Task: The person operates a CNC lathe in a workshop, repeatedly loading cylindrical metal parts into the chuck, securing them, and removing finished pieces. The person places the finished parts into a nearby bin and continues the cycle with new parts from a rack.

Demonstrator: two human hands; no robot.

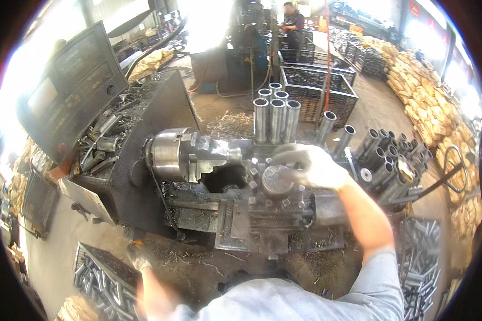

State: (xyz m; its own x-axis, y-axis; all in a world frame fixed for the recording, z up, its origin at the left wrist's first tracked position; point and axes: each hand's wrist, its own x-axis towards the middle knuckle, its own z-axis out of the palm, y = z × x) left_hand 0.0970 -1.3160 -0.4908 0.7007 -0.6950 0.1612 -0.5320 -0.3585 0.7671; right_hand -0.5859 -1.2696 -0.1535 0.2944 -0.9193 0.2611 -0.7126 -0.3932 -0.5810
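Observation:
My right hand, in a white work glove, reaches over the lathe's tool post. Its fingers are stretched out and apart at the round metal cap on top, slightly blurred. To the left, the steel chuck has stepped jaws pointing right; whether a workpiece sits in them is unclear. My left hand, also gloved, is low at the left, between the lathe's base and a crate of short metal tubes. Blur hides its fingers and anything they may touch.
Upright steel tubes stand behind the tool post, with more tubes at the right. A second pile of short tubes lies lower right. Chips and tools cover the headstock. Wire crates and a person are farther back.

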